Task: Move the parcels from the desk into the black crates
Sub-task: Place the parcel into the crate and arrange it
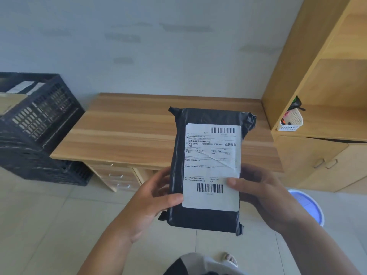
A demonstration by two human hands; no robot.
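**Inspector:** Nearest the camera first. State of the grip?

**Assistant:** Both hands hold one parcel point(208, 167), a black poly mailer with a white shipping label point(213, 167). The left hand point(156, 201) grips its lower left edge, thumb pressed on the label's corner. The right hand point(260, 193) grips the lower right edge, thumb on the label beside the lower barcode. Fingers are curled behind; how far they wrap cannot be seen.

**Inspector:** Orientation?

**Assistant:** Long axis runs six to twelve o'clock, label facing up. Both grips sit on the six o'clock half, so most of the mailer extends away from the hands. It is in the air, in front of the desk point(139, 132), not resting on it.

**Inspector:** Destination?

**Assistant:** The black crates point(39, 124) stand stacked at about ten o'clock from the parcel, beside the desk's left end. The upper one already holds items. In my judgement the left hand is nearer, so the carry goes leftward and away.
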